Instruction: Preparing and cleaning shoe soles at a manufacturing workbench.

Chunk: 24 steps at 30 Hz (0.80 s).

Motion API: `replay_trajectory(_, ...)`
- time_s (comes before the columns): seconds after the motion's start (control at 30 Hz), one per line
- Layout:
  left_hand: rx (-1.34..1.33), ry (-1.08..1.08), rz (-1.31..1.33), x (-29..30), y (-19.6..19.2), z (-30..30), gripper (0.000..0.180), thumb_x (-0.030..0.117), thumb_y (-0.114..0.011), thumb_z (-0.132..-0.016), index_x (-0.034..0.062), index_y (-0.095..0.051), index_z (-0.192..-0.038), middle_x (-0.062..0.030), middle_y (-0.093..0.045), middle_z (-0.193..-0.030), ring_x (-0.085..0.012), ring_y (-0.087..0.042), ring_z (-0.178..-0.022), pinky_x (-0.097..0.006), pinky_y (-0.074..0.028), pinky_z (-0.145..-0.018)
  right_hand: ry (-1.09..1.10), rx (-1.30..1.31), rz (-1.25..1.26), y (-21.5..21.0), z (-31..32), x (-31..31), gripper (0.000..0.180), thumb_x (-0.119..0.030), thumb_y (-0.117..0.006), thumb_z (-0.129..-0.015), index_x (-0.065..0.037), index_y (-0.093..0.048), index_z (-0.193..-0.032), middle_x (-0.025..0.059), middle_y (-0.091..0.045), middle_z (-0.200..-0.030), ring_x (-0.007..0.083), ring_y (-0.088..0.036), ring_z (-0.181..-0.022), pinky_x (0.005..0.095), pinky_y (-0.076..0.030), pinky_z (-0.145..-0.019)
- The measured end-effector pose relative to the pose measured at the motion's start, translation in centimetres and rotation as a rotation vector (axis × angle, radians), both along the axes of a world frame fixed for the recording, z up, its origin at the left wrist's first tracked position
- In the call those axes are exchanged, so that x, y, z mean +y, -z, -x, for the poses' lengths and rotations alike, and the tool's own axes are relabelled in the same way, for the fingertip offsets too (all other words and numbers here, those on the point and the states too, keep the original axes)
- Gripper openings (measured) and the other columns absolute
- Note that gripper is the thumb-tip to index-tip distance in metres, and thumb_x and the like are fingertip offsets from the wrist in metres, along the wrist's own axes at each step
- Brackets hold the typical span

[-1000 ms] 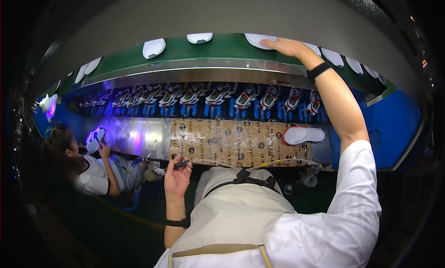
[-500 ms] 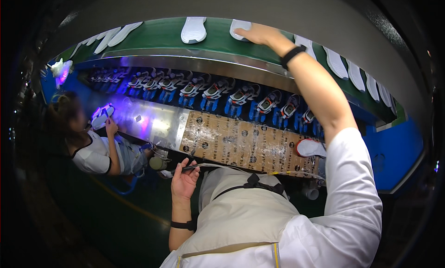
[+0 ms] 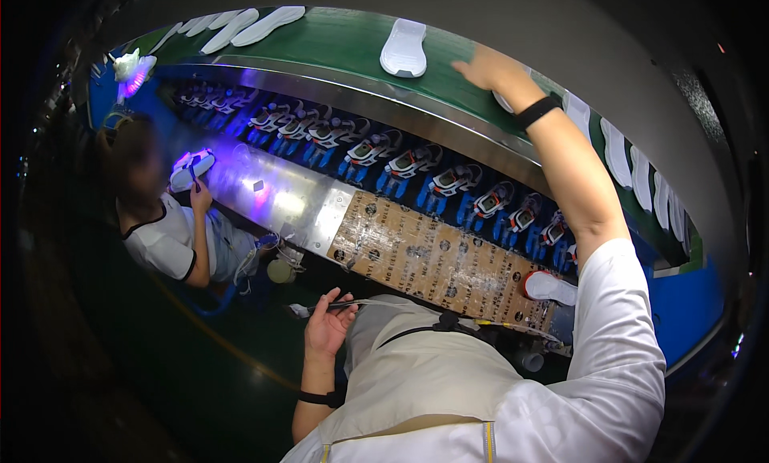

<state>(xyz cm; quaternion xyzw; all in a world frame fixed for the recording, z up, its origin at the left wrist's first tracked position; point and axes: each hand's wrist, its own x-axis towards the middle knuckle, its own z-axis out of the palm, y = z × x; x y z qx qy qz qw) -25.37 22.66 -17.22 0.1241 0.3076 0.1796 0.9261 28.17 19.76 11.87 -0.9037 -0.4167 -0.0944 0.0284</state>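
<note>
Head view: the left hand (image 3: pixel 325 330), palm up and fingers loosely curled, holds a thin dark-handled tool (image 3: pixel 303 310), its pale tip out to that hand's left. The right hand (image 3: pixel 492 69) is over a green belt (image 3: pixel 344 45), thumb spread; its fingertips are blurred, so I cannot tell whether it grips anything. A white sole (image 3: pixel 403 50) lies just left of it; a second sole (image 3: pixel 502 102) shows partly below it.

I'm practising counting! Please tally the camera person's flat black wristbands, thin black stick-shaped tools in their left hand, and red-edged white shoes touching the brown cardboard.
Flat black wristbands: 2
Thin black stick-shaped tool: 1
Red-edged white shoe: 1
Total: 4
</note>
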Motion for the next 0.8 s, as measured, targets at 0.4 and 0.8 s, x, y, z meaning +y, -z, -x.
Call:
replay_trajectory(0.4,-0.042,0.152,-0.182,-0.2,-2.6,-5.5,0.042,0.031,-0.052,-0.109,0.0004,-0.058,-0.137,-0.023,-0.069,-0.122,-0.0354,-0.072,-0.104,-0.042,-0.061,-0.089,0.211,0.376,0.033,3.7,0.2,10.1,0.099,-0.062,-0.061,-0.088,-0.001,-0.032,-0.16,0.0372,-0.038,-0.156,0.0507,-0.039,-0.146,0.0561,-0.04,-0.115)
replay_trajectory(0.8,-0.274,0.119,-0.293,2.7,-11.5,-13.6,0.062,0.053,-0.041,-0.111,-0.0002,-0.054,-0.14,-0.0198,-0.066,-0.124,-0.0295,-0.07,-0.101,-0.038,-0.059,-0.088,-0.773,0.998,-0.026,2.5,23.1,-9.7,0.022,-0.026,-0.074,-0.092,-0.004,-0.076,-0.094,0.0144,-0.072,-0.078,0.0305,-0.07,-0.069,0.0401,-0.056,-0.066)
